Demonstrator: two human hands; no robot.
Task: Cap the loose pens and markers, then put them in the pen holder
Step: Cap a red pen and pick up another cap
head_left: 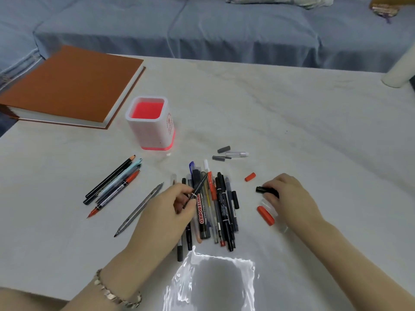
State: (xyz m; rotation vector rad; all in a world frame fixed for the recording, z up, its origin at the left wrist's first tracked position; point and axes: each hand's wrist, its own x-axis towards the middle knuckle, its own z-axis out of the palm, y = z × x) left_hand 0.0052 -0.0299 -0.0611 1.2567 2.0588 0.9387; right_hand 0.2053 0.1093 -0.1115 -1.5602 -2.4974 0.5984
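Observation:
My left hand (170, 212) pinches a thin dark pen (200, 184) that points up and right over a pile of pens and markers (215, 207) in the middle of the table. My right hand (289, 198) grips a black cap (263, 190) on the table to the right of the pile. A white pen holder with a red inside (149, 124) stands upright behind the pile, to the left. Loose caps lie about: a long red one (265, 215), a small red one (250, 176), grey ones (223, 149) and a clear one (238, 154).
A group of several pens (112, 186) and a grey double-ended marker (139, 208) lie left of the pile. A brown-covered book (69, 86) sits at the back left. A white cylinder (397, 70) stands at the right edge. A blue sofa (202, 25) lies beyond the table.

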